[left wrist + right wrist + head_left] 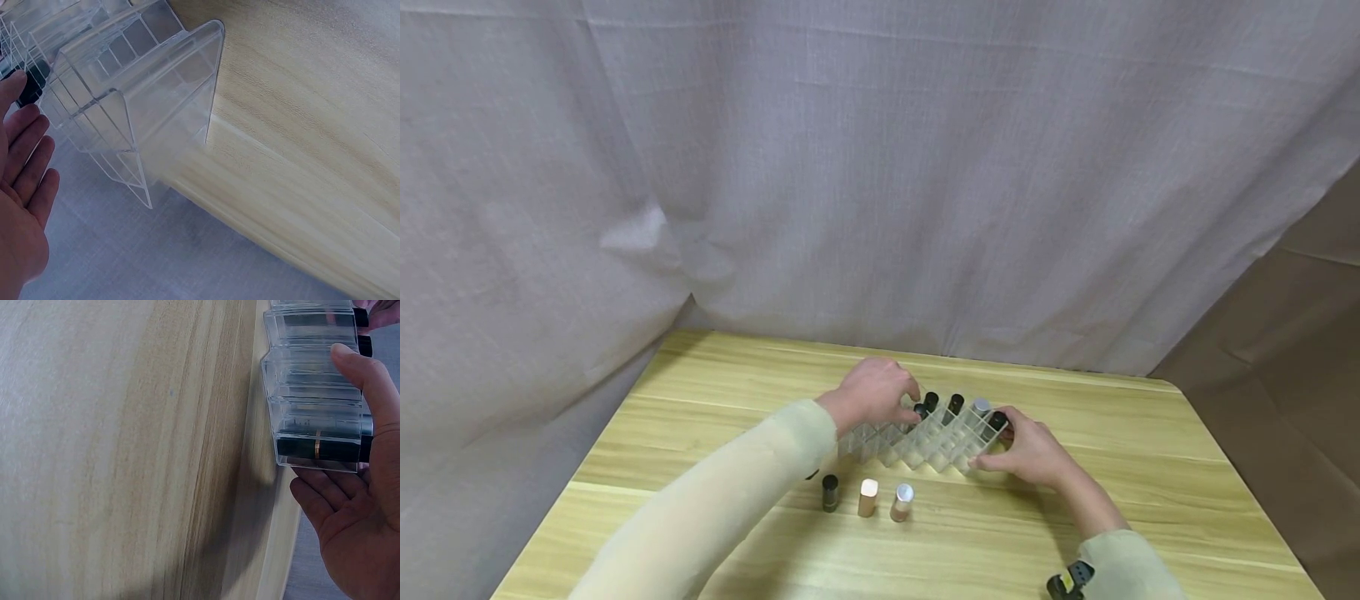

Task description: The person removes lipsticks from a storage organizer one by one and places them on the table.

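Observation:
A clear lipstick organizer (pixel 925 446) with diamond-shaped compartments stands toward the back of the table. My left hand (pixel 880 392) reaches over it from the left, pinching a black-capped lipstick (pixel 920 411) at the top of a compartment. In the left wrist view, the fingers of the left hand (pixel 25 169) partly hide that lipstick. Gripping the organizer's right end is my right hand (pixel 1030 450), its thumb along the front side and its fingers behind. A black lipstick with a gold band (pixel 319 447) sits in the end compartment beside the right palm.
In front of the organizer stand a black lipstick (pixel 830 493), a rose-gold one (pixel 867 498) and a silver-topped one (pixel 902 502). Another dark item is mostly hidden by the left sleeve (pixel 730 492). A grey curtain (pixel 925 208) hangs behind the wooden table (pixel 985 550).

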### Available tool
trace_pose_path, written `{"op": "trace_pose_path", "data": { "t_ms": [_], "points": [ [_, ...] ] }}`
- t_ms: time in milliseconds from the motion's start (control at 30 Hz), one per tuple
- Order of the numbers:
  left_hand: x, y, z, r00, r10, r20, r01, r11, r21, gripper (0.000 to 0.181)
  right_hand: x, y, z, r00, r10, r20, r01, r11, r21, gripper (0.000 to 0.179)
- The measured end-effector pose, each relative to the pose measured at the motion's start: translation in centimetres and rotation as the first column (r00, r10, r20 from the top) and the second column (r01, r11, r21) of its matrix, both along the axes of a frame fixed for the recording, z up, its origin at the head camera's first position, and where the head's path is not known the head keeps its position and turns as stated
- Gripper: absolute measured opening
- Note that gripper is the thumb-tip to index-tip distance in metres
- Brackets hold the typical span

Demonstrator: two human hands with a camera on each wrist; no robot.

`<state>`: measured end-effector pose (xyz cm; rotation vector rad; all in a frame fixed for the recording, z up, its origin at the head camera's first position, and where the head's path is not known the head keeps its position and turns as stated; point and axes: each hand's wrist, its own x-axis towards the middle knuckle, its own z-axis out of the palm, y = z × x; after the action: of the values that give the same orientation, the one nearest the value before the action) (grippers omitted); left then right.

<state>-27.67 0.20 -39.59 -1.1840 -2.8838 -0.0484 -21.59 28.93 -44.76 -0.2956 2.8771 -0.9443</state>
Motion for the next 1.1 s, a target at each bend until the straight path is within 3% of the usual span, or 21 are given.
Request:
{"op": "trace_pose_path", "data": {
  "t_ms": [633,1100],
  "points": [
    [-0.1,0.3,-0.1,0.999,-0.044,-0.028,0.044,0.999,0.002,0.026,0.2,0.0,0.3,1.0,-0.003,0.005,0.003,1.0,0.0,0.096],
    [-0.1,-0.4,2.0,0.992,-0.113,-0.056,0.115,0.993,0.037,0.026,0.1,-0.2,0.1,1.0,0.0,0.004,0.0,1.0,-0.003,0.095]
  ]
}}
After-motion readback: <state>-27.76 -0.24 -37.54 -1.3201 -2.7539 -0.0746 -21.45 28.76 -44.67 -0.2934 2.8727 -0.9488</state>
